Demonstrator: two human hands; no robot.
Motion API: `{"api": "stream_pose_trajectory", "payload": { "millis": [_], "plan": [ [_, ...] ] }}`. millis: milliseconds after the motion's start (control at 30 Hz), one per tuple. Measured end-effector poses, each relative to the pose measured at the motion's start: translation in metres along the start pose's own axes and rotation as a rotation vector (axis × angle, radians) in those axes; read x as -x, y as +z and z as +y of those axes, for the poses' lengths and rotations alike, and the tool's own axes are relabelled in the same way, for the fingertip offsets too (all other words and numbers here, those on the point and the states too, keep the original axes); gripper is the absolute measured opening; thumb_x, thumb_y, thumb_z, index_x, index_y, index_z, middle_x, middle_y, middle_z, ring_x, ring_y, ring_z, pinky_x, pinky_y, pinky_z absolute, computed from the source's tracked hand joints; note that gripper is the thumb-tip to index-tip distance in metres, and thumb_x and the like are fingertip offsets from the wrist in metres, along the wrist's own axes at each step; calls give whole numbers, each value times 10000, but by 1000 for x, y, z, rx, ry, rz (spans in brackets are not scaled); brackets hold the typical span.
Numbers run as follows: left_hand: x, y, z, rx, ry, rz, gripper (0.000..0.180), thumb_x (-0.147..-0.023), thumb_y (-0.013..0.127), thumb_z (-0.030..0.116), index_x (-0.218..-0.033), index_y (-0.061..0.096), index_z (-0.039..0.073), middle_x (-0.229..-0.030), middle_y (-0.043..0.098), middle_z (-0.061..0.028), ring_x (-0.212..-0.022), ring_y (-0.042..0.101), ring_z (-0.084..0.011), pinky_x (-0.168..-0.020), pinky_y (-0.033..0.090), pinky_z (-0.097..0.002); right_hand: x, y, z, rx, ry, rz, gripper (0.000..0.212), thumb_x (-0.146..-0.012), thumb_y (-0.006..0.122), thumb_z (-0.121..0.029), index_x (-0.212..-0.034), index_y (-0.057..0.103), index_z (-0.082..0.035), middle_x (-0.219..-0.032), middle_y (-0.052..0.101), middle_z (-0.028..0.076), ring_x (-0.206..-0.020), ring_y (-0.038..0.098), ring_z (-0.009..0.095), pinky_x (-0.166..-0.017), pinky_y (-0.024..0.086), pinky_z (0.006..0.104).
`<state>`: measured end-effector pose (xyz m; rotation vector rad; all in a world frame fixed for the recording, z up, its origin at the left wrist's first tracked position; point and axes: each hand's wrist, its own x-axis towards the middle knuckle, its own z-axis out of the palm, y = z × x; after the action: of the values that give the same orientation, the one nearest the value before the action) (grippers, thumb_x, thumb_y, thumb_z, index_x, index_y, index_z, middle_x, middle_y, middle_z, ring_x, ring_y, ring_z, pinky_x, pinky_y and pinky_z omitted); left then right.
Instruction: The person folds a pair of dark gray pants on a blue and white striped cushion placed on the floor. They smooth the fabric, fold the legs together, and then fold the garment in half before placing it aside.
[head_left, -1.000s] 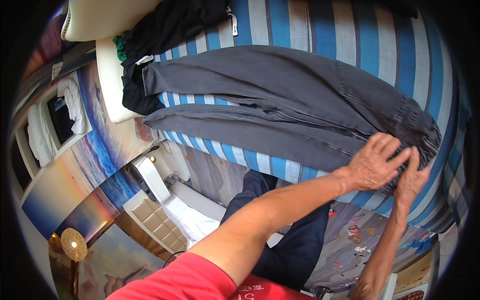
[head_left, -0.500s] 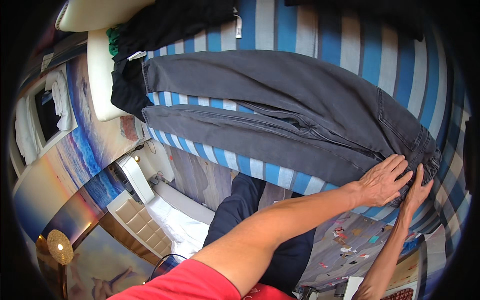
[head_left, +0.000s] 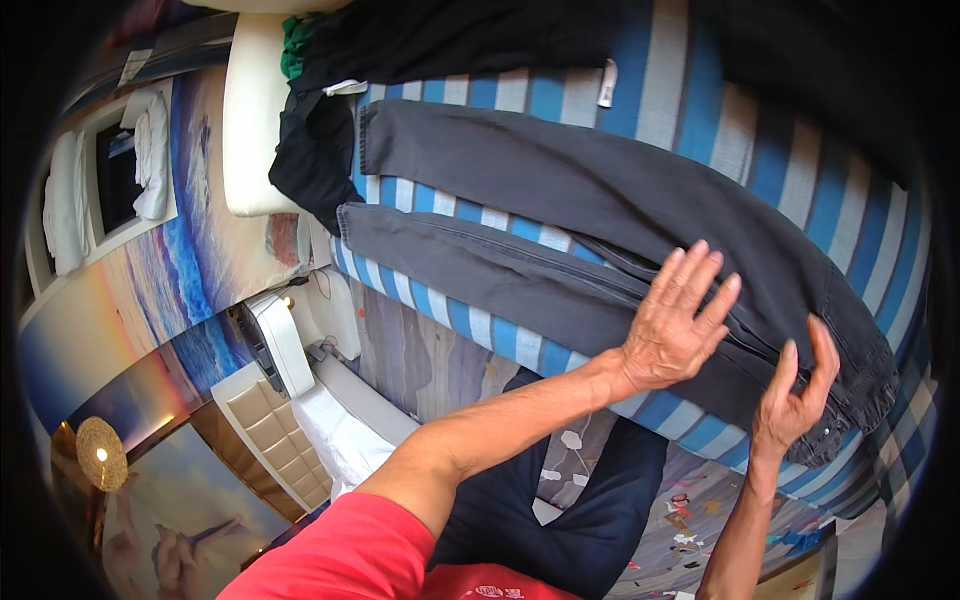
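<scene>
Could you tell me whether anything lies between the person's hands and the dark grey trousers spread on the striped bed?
Nothing visible does. The left hand lies open and flat right over the dark grey trousers near the waist end, and the right hand is open at the waistband edge. The black clothes lie apart, near the pillow.

jeans (head_left: 560,215) waistband: partly under right hand (head_left: 795,405) | black garments (head_left: 450,40): cut by top edge

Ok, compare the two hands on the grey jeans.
The left hand lies flat, fingers spread, on the grey jeans near the crotch seam. The right hand stands more on edge, fingers curled, beside the waistband. The left hand sits farther up the bed. Both are bare and hold nothing.
</scene>
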<state>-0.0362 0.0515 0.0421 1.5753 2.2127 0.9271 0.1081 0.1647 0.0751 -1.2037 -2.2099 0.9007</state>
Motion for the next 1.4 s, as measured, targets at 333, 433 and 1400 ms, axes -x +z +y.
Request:
{"api": "stream_pose_trajectory", "payload": {
  "millis": [333, 433, 1400],
  "plan": [
    [29, -26, -82, -65, -75, -38, 611, -809, 693, 184, -1353, 473, 12, -1423, 362, -272, -1349, 329, -451, -1118, 273, -524, -22, 97, 36, 478, -250, -99, 479, -896, 615, -171, -1359, 514, -102, -1408, 460, 116, -1294, 426, 300, -1064, 305, 426],
    [31, -46, -95, -76, -101, 30, 620, -812, 694, 187, -1364, 464, 25, -1419, 361, -279, -1342, 333, -461, -1111, 280, -530, -20, 96, 29, 492, -229, -122, 471, -899, 610, -153, -1355, 514, -85, -1398, 473, 127, -1282, 440, 310, -1067, 309, 426],
    [18, -273, -400, -513, -609, 577, 536, -854, 676, 293, -1275, 528, -6, -1230, 546, -210, -1133, 528, -360, -938, 425, -420, -37, 232, -48, 685, -267, -26, 525, -884, 451, -142, -1406, 439, -87, -1439, 431, 114, -1309, 390, 303, -1097, 248, 418]
  ]
}}
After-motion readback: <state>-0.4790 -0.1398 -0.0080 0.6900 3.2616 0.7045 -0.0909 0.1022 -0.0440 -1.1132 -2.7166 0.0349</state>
